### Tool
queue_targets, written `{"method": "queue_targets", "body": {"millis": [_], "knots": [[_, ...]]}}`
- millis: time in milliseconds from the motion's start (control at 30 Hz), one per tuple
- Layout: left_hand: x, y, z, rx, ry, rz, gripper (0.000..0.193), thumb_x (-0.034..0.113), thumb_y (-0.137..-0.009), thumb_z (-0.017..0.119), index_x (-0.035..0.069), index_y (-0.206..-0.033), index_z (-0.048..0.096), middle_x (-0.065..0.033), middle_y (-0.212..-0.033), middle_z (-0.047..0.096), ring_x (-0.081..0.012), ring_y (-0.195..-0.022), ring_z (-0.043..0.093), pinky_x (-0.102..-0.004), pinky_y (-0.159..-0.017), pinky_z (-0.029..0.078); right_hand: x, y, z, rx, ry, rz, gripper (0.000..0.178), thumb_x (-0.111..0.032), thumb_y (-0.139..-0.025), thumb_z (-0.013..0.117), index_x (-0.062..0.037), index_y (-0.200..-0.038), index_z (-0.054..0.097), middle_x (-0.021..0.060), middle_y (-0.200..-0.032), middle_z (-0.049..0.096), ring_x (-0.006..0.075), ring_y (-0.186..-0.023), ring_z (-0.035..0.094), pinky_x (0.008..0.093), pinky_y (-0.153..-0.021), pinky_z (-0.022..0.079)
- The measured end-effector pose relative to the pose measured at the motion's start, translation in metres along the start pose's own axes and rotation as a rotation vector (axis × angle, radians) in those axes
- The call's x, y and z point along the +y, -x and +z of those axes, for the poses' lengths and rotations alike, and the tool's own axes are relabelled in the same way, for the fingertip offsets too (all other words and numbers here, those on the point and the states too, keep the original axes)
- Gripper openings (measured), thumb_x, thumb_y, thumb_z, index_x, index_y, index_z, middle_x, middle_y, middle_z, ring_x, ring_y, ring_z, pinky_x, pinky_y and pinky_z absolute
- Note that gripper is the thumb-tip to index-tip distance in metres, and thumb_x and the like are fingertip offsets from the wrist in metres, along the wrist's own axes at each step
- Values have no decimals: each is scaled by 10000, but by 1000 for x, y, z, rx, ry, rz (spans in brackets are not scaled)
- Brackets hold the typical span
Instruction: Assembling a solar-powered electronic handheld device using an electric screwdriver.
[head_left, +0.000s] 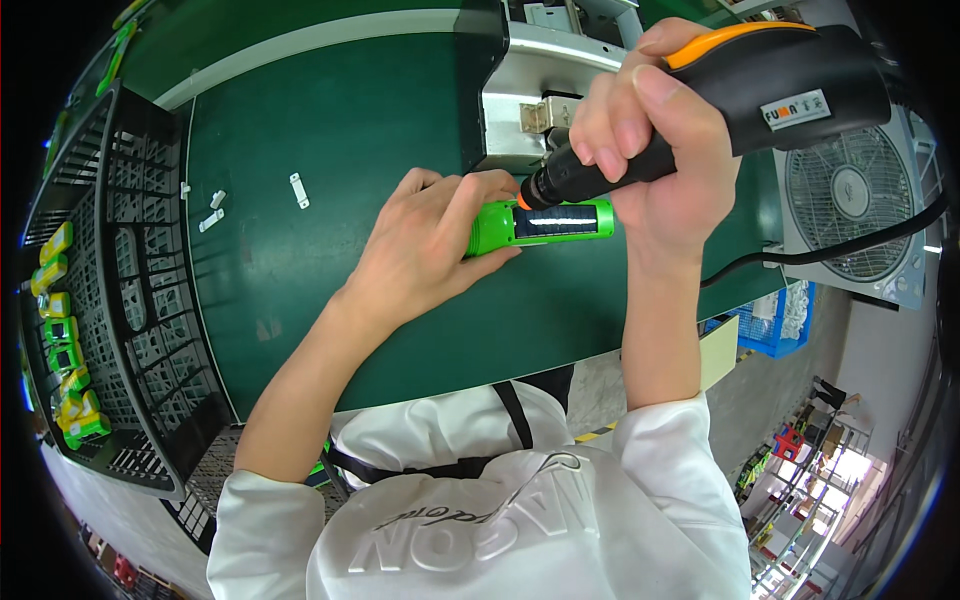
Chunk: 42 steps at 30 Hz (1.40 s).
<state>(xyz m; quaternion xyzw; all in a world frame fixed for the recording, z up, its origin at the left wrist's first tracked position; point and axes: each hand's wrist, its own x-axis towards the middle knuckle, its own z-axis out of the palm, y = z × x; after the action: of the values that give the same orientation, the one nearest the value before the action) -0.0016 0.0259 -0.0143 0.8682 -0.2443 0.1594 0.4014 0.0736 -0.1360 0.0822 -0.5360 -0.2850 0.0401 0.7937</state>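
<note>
A bright green casing [560, 225] with a dark, shiny panel lies on the green table, its left end gripped by my left hand [425, 235]. My right hand [665, 140] is closed around a black and orange electric screwdriver [740, 95]. The tool's orange tip [524, 202] meets the casing near the panel's upper left corner; whether it sits on a screw is too small to see. Behind the casing stands a silver metal machine [535, 90] with a small metal block [548, 114] at its front.
At the left stands a black plastic crate [135, 290] with several green and yellow parts [62, 345] beyond it. Small white pieces [299, 190] lie on the green tabletop [290, 110]. A black cord [830, 255] crosses before a fan [850, 195]; a blue basket [775, 335] sits below the right edge.
</note>
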Motion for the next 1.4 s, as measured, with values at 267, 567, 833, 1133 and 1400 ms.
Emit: {"method": "queue_targets", "body": {"millis": [267, 567, 833, 1133, 1400], "knots": [[-1, 1, 2, -7, -1, 4, 556, 206, -683, 826, 37, -1091, 489, -60, -1017, 666, -289, -831, 590, -379, -769, 468, 3, 2, -4, -27, -46, -24, 257, -86, -882, 469, -15, -1128, 492, 30, -621, 460, 136, -478, 431, 313, -504, 396], [0, 2, 1, -6, -7, -7, 541, 203, -674, 833, 16, -1033, 474, -77, -1015, 647, -306, -814, 571, -395, -749, 471, 3, 5, -3, 7, -22, -33, 234, -88, -873, 494, -24, -1098, 505, 31, -602, 458, 137, -460, 428, 314, -492, 404], [0, 1, 2, 14, -23, 18, 546, 199, -666, 838, 4, -1011, 462, -83, -1000, 639, -306, -785, 561, -398, -739, 470, 6, 9, -4, 23, 47, 1, 235, -70, -862, 508, -10, -1088, 487, 42, -587, 462, 139, -438, 422, 314, -465, 401], [-1, 2, 3, 19, -9, 36, 542, 196, -679, 835, 9, -1020, 457, -87, -993, 633, -299, -778, 565, -392, -748, 463, 10, 12, 1, 50, 32, -16, 222, -18, -829, 545, 27, -1040, 494, 41, -596, 484, 125, -439, 459, 286, -450, 419], [0, 2, 1, 11, -6, 25, 541, 198, -682, 833, 16, -1028, 459, -87, -1005, 630, -303, -792, 566, -392, -757, 463, 10, 13, 1, 57, -25, -21, 231, 2, -792, 592, 60, -999, 507, 42, -597, 509, 110, -447, 491, 260, -437, 416]]}}
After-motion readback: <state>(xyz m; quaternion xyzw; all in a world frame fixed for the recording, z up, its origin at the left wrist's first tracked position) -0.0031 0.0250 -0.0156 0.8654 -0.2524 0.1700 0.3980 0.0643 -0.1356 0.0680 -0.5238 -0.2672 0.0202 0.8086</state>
